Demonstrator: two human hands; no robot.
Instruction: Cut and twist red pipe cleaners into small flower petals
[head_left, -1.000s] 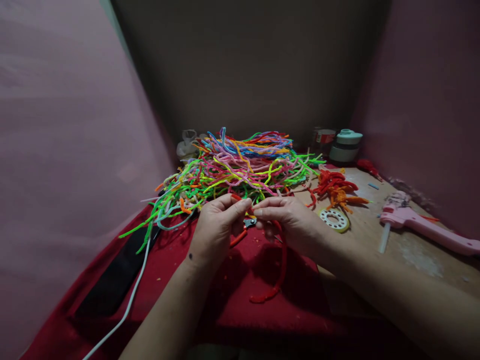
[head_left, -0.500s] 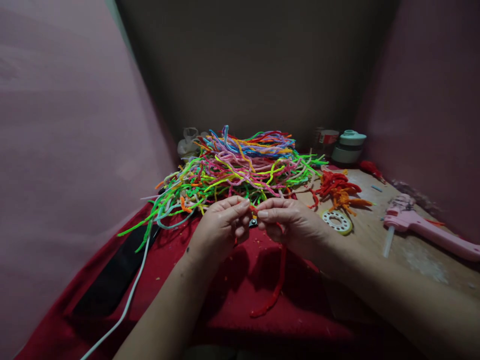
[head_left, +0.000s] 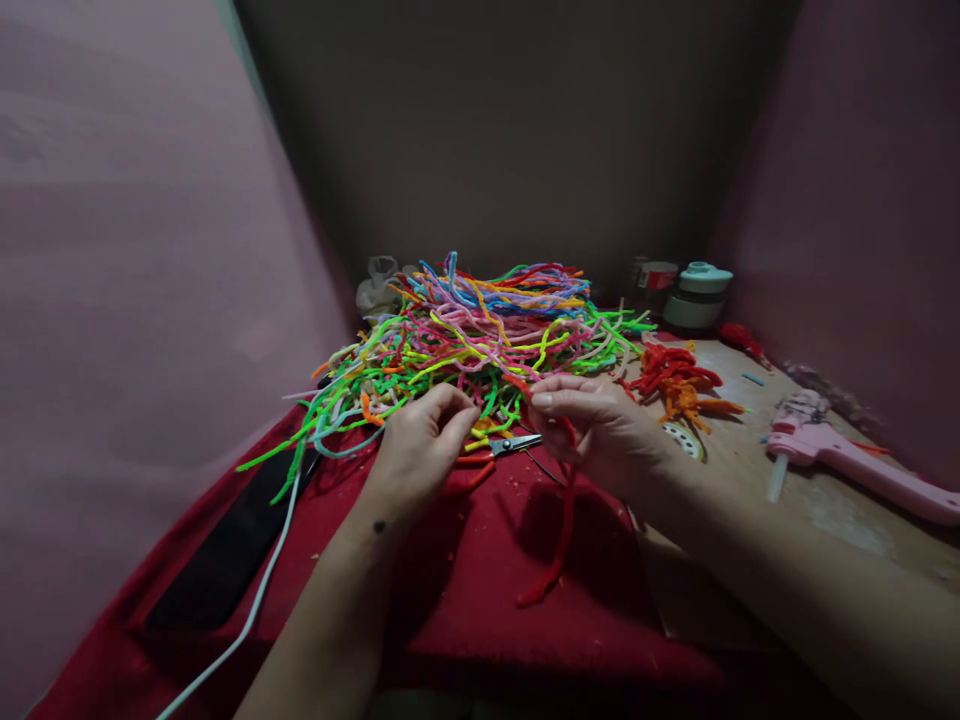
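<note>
My right hand (head_left: 592, 420) pinches a red fuzzy pipe cleaner (head_left: 562, 545) between thumb and fingers. One short end pokes out past the fingertips toward the pile, while a long tail hangs below the hand in a curve. To the left, my left hand (head_left: 424, 440) is closed, thumb against the curled fingers; whatever it may hold is hidden. Between the hands lie small scissors (head_left: 516, 443) with orange-red handles and metal blades. Just beyond spreads a big pile of multicoloured pipe cleaners (head_left: 487, 340).
A pink glue gun (head_left: 847, 455) and a bunch of red and orange pipe cleaners (head_left: 679, 380) lie right, near a partly covered white ring with holes (head_left: 684, 440). A lidded jar (head_left: 697, 295) stands behind. Left are a black phone (head_left: 225, 550) and a white cable (head_left: 266, 580).
My hands have parted: the left moved left and toward me, the right slightly right with the red pipe cleaner. The scissors now show between them.
</note>
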